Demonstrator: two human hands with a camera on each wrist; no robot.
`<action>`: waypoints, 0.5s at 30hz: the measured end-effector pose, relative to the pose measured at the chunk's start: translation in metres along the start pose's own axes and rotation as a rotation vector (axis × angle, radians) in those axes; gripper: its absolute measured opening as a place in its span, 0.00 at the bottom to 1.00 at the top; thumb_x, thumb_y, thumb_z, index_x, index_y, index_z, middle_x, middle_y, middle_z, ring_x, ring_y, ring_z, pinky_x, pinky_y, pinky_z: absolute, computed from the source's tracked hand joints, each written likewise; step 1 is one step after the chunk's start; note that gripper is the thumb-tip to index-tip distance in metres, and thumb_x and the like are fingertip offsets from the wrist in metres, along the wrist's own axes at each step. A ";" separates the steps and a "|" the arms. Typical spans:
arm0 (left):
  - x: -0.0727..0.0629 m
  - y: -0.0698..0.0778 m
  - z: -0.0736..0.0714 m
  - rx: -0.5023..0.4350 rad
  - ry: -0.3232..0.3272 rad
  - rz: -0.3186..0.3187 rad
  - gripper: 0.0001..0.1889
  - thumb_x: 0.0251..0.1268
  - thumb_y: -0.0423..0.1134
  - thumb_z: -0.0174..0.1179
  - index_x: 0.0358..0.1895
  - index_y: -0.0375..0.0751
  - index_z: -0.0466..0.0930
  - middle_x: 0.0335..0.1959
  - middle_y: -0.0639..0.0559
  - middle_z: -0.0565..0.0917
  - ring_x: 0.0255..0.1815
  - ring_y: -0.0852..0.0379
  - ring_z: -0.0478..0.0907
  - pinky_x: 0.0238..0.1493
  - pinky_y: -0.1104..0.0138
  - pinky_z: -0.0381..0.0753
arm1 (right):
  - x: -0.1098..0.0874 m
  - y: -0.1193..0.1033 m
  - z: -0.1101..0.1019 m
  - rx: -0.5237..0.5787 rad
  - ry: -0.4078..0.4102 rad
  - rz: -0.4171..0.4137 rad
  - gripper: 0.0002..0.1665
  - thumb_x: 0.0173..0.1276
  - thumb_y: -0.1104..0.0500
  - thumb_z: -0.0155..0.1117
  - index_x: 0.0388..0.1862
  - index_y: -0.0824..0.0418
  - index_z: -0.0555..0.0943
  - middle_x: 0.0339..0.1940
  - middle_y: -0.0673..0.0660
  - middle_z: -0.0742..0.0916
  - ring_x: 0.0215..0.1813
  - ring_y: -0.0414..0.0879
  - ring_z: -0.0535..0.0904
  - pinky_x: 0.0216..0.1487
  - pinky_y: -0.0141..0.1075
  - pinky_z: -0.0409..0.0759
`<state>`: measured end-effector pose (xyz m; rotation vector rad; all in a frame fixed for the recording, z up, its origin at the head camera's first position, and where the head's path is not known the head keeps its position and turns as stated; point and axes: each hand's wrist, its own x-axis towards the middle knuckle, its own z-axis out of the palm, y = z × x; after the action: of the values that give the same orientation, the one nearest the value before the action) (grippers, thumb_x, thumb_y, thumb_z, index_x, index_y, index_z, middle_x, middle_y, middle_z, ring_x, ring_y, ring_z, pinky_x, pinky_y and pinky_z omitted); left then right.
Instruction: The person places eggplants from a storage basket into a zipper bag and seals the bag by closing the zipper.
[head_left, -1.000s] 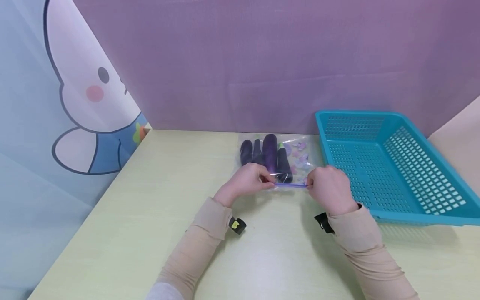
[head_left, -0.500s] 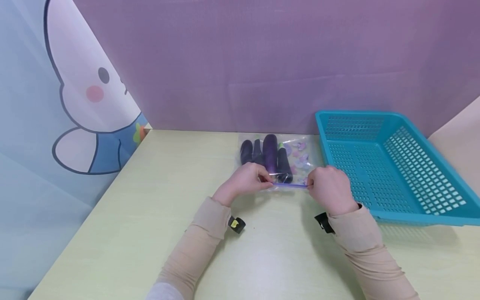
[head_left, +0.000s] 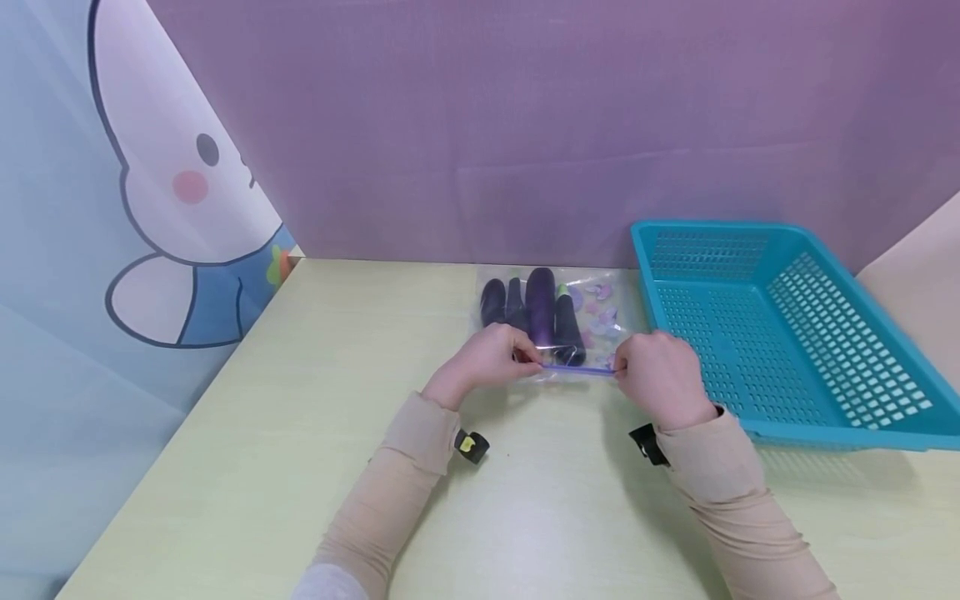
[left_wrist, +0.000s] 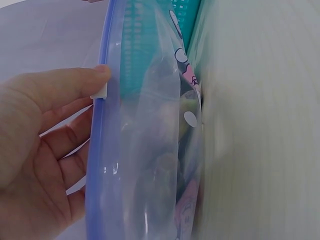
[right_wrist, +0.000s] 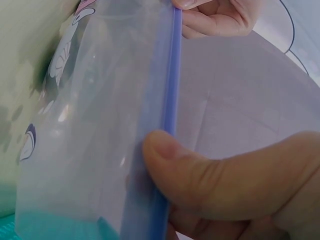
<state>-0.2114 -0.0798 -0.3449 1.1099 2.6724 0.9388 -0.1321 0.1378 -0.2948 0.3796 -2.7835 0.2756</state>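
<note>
A clear slider zip bag (head_left: 600,333) with printed purple and pink shapes lies at the table's back, several dark eggplants (head_left: 542,304) side by side inside. Along its near edge runs a blue-purple zip strip (head_left: 581,369). My left hand (head_left: 491,358) pinches the small white slider (left_wrist: 100,93) on that strip between thumb and finger. At the strip's right end, my right hand (head_left: 660,375) grips the edge, its thumb (right_wrist: 175,160) pressed on the strip. In the wrist views the zip edge is lifted and the bag's film slopes down from it toward the table.
A teal plastic basket (head_left: 750,358) with perforated walls stands to the right, close beside the bag and my right hand. Behind the pale wood-look table (head_left: 300,400) hangs a purple cloth (head_left: 525,133). A blue cloth (head_left: 45,375) with a cartoon figure hangs at the left.
My left hand has slid slightly to the left along the zip strip, so a bit more of the strip shows between the hands. My right hand, the eggplants and the basket have stayed put.
</note>
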 end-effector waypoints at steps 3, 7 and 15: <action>0.000 -0.001 -0.001 0.014 0.002 0.004 0.04 0.58 0.38 0.65 0.34 0.44 0.88 0.30 0.54 0.86 0.28 0.65 0.78 0.34 0.77 0.75 | 0.001 0.000 0.000 -0.002 -0.001 0.002 0.14 0.44 0.75 0.56 0.09 0.59 0.79 0.12 0.52 0.79 0.18 0.46 0.68 0.16 0.40 0.69; 0.000 -0.001 -0.001 0.002 -0.003 -0.010 0.04 0.58 0.38 0.65 0.34 0.44 0.87 0.30 0.55 0.86 0.28 0.65 0.77 0.34 0.76 0.76 | 0.001 0.000 0.000 -0.009 -0.014 0.011 0.13 0.45 0.74 0.58 0.11 0.60 0.80 0.13 0.53 0.80 0.18 0.47 0.70 0.17 0.41 0.70; -0.002 -0.003 -0.002 -0.031 -0.007 -0.042 0.04 0.58 0.37 0.65 0.35 0.43 0.88 0.31 0.54 0.86 0.29 0.65 0.79 0.35 0.76 0.77 | 0.001 0.000 0.000 -0.004 -0.024 0.016 0.11 0.45 0.74 0.59 0.13 0.61 0.82 0.15 0.55 0.83 0.18 0.49 0.73 0.18 0.44 0.73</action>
<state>-0.2124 -0.0840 -0.3452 1.0447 2.6552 0.9633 -0.1331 0.1373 -0.2945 0.3625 -2.8110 0.2704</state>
